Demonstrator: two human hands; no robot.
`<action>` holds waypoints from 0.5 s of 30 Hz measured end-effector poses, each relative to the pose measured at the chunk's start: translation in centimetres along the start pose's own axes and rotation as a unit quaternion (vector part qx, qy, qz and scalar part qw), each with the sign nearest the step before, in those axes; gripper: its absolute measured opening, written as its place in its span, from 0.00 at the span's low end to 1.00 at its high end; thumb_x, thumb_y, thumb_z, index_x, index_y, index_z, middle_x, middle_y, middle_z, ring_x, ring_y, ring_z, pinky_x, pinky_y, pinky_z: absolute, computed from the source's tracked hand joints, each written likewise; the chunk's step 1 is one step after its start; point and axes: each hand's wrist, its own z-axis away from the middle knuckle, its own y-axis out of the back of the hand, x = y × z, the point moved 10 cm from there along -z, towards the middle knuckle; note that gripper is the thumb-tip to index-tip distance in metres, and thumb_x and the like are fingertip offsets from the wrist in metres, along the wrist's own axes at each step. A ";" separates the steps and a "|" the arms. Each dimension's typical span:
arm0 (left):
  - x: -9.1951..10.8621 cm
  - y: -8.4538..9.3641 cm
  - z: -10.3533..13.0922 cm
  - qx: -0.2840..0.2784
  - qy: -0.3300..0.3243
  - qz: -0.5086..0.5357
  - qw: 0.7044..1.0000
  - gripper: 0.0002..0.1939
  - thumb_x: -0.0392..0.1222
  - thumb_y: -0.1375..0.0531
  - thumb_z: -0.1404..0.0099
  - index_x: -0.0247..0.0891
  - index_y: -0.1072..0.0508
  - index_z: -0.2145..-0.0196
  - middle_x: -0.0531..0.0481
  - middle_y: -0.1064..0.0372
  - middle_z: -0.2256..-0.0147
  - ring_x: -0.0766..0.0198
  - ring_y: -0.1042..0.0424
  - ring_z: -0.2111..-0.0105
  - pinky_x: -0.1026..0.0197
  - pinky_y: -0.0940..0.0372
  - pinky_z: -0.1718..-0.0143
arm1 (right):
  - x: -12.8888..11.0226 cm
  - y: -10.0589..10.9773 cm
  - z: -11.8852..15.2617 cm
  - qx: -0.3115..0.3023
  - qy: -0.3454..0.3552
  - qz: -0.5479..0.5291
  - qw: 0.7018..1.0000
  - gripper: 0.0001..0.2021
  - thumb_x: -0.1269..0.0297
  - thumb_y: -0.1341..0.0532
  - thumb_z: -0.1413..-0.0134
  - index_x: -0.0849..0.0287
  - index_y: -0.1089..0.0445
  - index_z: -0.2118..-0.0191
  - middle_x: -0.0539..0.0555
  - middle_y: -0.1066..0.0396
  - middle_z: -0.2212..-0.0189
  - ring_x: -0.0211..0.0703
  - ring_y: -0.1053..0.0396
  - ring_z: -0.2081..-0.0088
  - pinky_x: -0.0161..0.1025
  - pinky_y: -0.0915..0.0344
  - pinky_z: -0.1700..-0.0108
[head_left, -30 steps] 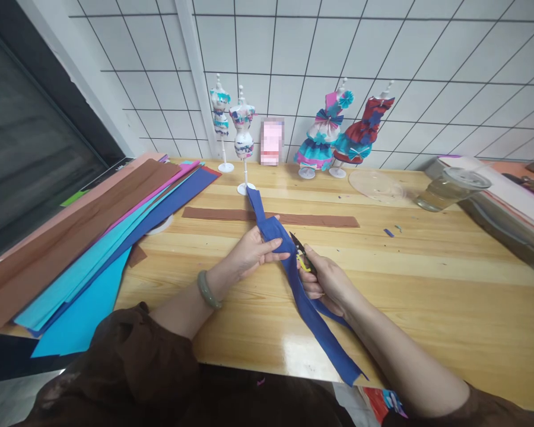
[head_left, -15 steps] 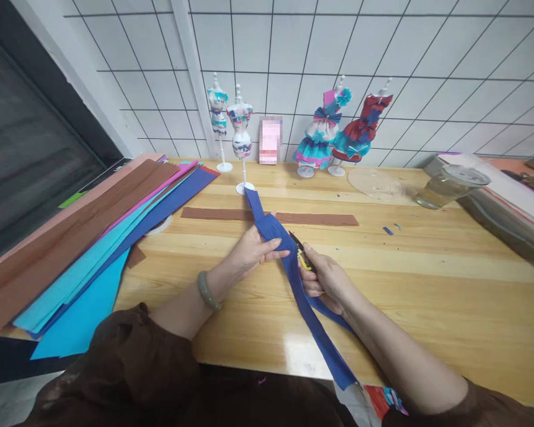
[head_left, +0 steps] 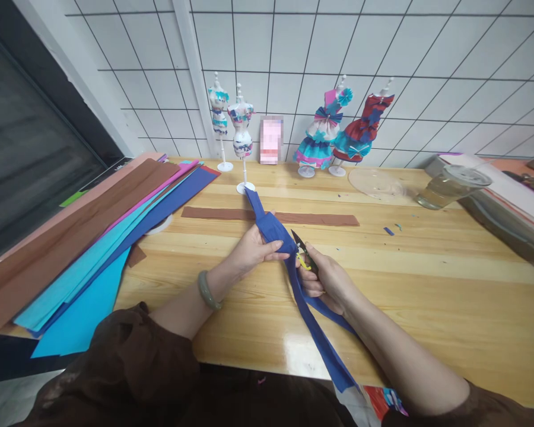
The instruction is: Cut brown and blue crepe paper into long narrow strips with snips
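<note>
My left hand point(head_left: 260, 248) is closed on a long dark blue crepe paper strip point(head_left: 273, 230), pinched between thumb and fingers. Two tails of the strip trail toward me, one hanging past the table's front edge, the other running under my right forearm. In my right hand point(head_left: 324, 273) I grip small scissors point(head_left: 309, 258) with dark blades and yellow on the handle; the blades point up and away, close to the strip's right edge. Behind my hands a narrow brown paper strip point(head_left: 318, 219) lies flat across the table.
Stacked coloured paper sheets point(head_left: 93, 249) cover the left side. Along the wall stand two bare mannequins point(head_left: 242, 127) and two in paper dresses point(head_left: 318, 139), with a pixelated pink item point(head_left: 271, 139) between. A cup of liquid point(head_left: 447, 188) and small blue scraps point(head_left: 388, 231) are at right.
The scissors have shifted slightly, and their dark blades now stand a little clear of the blue strip's edge. My left hand keeps its hold, almost unmoved.
</note>
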 end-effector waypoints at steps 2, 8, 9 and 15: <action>-0.1 -0.2 0.0 -0.010 0.001 -0.011 1.000 0.39 0.33 0.37 0.46 0.50 0.50 0.41 0.50 0.33 0.59 0.64 0.30 0.62 0.57 0.30 0.62 | 0.0 -0.1 0.0 -0.005 -0.002 -0.004 1.000 0.21 0.46 0.49 0.46 0.61 0.38 0.74 0.40 0.56 0.88 0.25 0.65 0.87 0.26 0.65 0.86; -0.4 -0.6 0.0 -0.040 -0.003 -0.044 0.998 0.41 0.35 0.36 0.47 0.50 0.51 0.40 0.46 0.34 0.54 0.59 0.30 0.59 0.56 0.31 0.62 | -0.1 -0.1 -0.1 -0.001 0.006 -0.011 1.000 0.21 0.46 0.48 0.46 0.61 0.38 0.74 0.40 0.55 0.89 0.25 0.64 0.88 0.26 0.64 0.87; -0.5 -0.6 0.0 -0.042 -0.001 -0.048 0.998 0.41 0.36 0.36 0.47 0.50 0.52 0.40 0.46 0.34 0.54 0.59 0.30 0.58 0.56 0.31 0.61 | -0.1 0.0 -0.1 0.000 0.006 -0.012 1.000 0.21 0.46 0.48 0.47 0.61 0.38 0.74 0.40 0.55 0.89 0.25 0.64 0.88 0.26 0.64 0.87; -0.7 -0.7 -0.1 -0.049 -0.001 -0.048 0.998 0.41 0.35 0.37 0.46 0.51 0.53 0.40 0.46 0.35 0.52 0.58 0.31 0.57 0.54 0.31 0.60 | -0.1 0.1 -0.2 0.005 0.012 -0.015 1.000 0.21 0.46 0.47 0.47 0.61 0.38 0.75 0.40 0.56 0.89 0.25 0.65 0.87 0.25 0.64 0.87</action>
